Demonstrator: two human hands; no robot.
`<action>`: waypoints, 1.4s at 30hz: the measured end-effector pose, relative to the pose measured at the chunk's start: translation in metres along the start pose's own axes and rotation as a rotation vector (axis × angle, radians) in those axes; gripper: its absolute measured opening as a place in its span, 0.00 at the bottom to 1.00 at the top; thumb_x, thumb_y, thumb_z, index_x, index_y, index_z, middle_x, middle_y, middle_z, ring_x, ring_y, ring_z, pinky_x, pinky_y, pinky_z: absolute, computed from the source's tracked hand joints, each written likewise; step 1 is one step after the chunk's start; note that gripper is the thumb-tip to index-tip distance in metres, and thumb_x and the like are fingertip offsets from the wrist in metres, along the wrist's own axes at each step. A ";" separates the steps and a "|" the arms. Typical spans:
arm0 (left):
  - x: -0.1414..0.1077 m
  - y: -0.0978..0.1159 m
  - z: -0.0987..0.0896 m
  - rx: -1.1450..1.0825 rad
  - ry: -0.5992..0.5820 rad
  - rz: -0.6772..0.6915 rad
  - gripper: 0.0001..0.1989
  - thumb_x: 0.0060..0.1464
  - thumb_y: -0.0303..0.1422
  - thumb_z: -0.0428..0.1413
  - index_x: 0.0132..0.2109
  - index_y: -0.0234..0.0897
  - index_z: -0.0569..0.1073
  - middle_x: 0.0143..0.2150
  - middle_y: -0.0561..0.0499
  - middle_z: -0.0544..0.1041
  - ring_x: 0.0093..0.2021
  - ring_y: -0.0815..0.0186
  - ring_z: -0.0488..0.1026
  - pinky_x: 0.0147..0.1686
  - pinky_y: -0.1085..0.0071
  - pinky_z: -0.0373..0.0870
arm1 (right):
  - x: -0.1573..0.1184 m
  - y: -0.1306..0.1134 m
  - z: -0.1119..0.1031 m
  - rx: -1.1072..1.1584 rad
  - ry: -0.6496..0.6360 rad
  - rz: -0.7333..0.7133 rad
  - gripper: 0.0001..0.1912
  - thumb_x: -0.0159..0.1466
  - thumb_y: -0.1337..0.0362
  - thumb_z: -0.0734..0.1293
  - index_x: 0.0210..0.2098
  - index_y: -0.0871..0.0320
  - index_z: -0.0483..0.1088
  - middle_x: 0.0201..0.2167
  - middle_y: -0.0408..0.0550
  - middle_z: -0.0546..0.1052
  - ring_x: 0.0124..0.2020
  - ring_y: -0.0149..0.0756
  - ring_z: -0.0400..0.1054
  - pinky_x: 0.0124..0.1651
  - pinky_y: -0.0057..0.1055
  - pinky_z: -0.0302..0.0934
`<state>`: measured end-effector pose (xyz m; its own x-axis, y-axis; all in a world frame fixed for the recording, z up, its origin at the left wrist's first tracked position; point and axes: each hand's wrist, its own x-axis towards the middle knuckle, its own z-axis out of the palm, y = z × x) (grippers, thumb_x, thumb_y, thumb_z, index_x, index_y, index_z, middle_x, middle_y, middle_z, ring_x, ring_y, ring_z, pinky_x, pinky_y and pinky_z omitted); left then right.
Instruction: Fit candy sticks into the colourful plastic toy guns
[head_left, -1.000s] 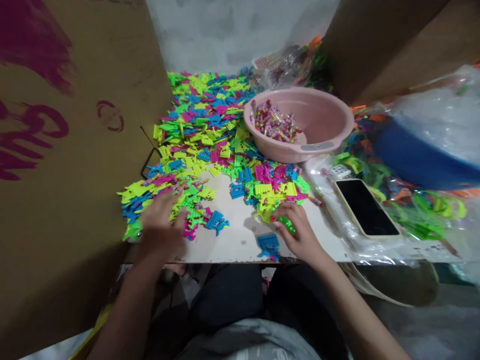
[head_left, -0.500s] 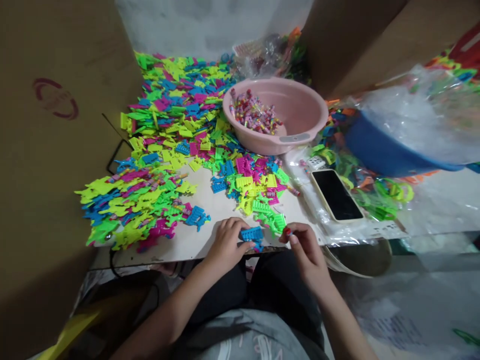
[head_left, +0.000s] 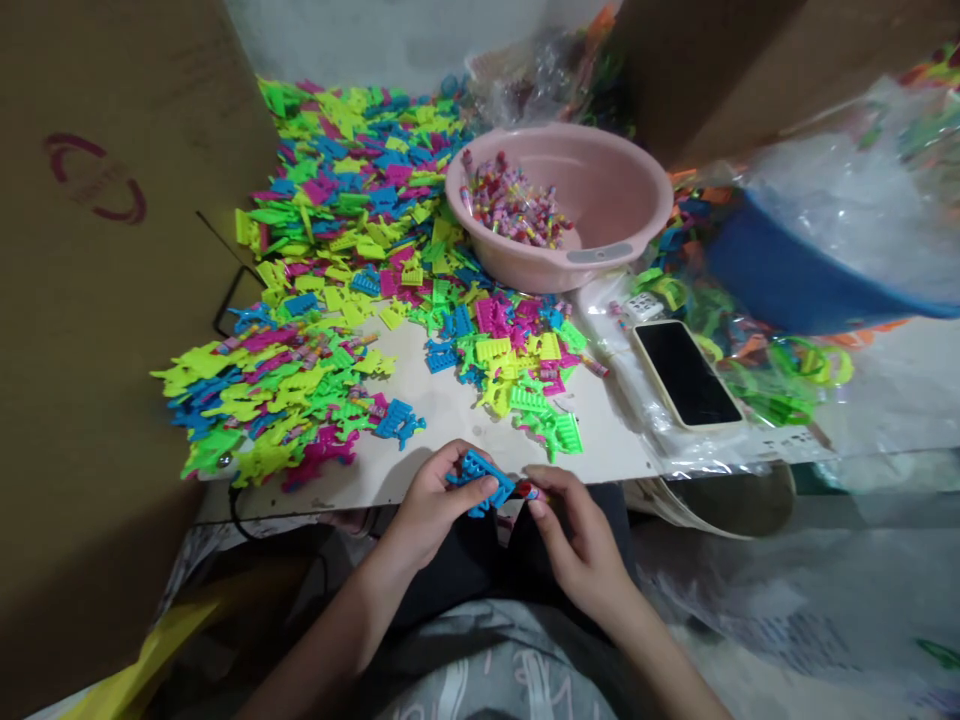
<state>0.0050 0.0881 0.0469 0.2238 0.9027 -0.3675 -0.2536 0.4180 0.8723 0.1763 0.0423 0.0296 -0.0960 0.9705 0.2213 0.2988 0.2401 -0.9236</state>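
My left hand (head_left: 441, 505) pinches a blue plastic piece (head_left: 480, 480) with a ribbed, comb-like side, held just off the table's front edge. Between thumb and fingers of my right hand (head_left: 574, 525) is a small crayon-like stick (head_left: 534, 492) with a red end. That red end points at the blue piece and is close against it; whether they touch I cannot tell. Green, yellow, pink and blue plastic pieces (head_left: 525, 370) lie loose on the white table (head_left: 405, 345) beyond my hands. A stacked pile of figures (head_left: 262, 400), some with printed sticks in them, lies to the left.
A pink basin (head_left: 622, 200) partly filled with printed sticks (head_left: 517, 205) stands behind. To the right a phone (head_left: 688, 375) rests on clear plastic bags, near a blue basin (head_left: 795, 270). A cardboard box (head_left: 112, 330) walls the left side. More coloured pieces (head_left: 360, 170) heap at the back.
The blue piece has been lifted off the table edge and tilted by my left hand. My right hand has moved left and brought the stick's red end up to it.
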 end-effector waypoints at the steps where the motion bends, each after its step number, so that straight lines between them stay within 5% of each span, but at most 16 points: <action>1: -0.002 0.003 -0.001 0.078 0.010 0.023 0.17 0.40 0.34 0.68 0.33 0.36 0.69 0.28 0.56 0.75 0.28 0.71 0.70 0.30 0.77 0.65 | 0.000 -0.001 -0.002 0.040 0.047 0.026 0.13 0.68 0.67 0.61 0.51 0.51 0.61 0.41 0.48 0.73 0.44 0.36 0.69 0.46 0.32 0.65; 7: -0.013 0.015 -0.005 0.396 -0.054 0.041 0.13 0.37 0.30 0.68 0.32 0.37 0.73 0.31 0.52 0.80 0.31 0.67 0.74 0.33 0.75 0.67 | 0.002 -0.018 -0.009 0.160 -0.021 0.059 0.05 0.68 0.66 0.61 0.43 0.51 0.64 0.37 0.43 0.73 0.40 0.31 0.70 0.44 0.26 0.65; 24: -0.023 0.022 0.004 0.454 -0.050 0.342 0.03 0.45 0.29 0.64 0.30 0.38 0.77 0.29 0.52 0.75 0.30 0.66 0.71 0.34 0.72 0.67 | -0.004 -0.026 -0.001 0.056 0.055 0.003 0.06 0.68 0.67 0.59 0.44 0.52 0.62 0.37 0.47 0.73 0.40 0.36 0.69 0.42 0.32 0.65; 29: -0.025 0.019 0.005 0.468 -0.026 0.320 0.02 0.47 0.29 0.62 0.31 0.38 0.76 0.29 0.53 0.74 0.31 0.67 0.71 0.35 0.74 0.66 | -0.001 -0.026 -0.002 -0.187 -0.042 -0.100 0.07 0.66 0.71 0.59 0.41 0.53 0.61 0.37 0.49 0.72 0.38 0.38 0.68 0.40 0.34 0.64; 35: -0.029 0.009 0.003 0.408 0.000 0.136 0.05 0.49 0.34 0.60 0.33 0.37 0.74 0.32 0.52 0.77 0.34 0.66 0.72 0.35 0.74 0.66 | 0.002 -0.029 -0.003 -0.414 -0.168 -0.257 0.09 0.64 0.75 0.55 0.39 0.55 0.59 0.32 0.49 0.70 0.32 0.40 0.64 0.33 0.35 0.61; 38: -0.031 0.005 0.002 0.391 0.018 0.082 0.06 0.48 0.35 0.60 0.32 0.37 0.74 0.31 0.52 0.77 0.34 0.64 0.72 0.35 0.73 0.66 | -0.002 -0.028 -0.001 -0.497 -0.248 -0.257 0.01 0.67 0.66 0.57 0.39 0.56 0.58 0.32 0.51 0.70 0.32 0.41 0.65 0.33 0.36 0.61; 42: -0.031 -0.001 0.002 0.342 0.050 -0.015 0.08 0.46 0.36 0.62 0.31 0.37 0.74 0.29 0.53 0.75 0.32 0.65 0.70 0.34 0.73 0.65 | -0.009 -0.021 0.007 -0.616 -0.254 -0.230 0.22 0.62 0.43 0.62 0.38 0.57 0.59 0.31 0.51 0.72 0.30 0.43 0.68 0.30 0.36 0.61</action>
<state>0.0003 0.0589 0.0579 0.1766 0.9040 -0.3894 0.0813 0.3808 0.9211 0.1648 0.0281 0.0445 -0.4174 0.8762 0.2408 0.7206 0.4806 -0.4998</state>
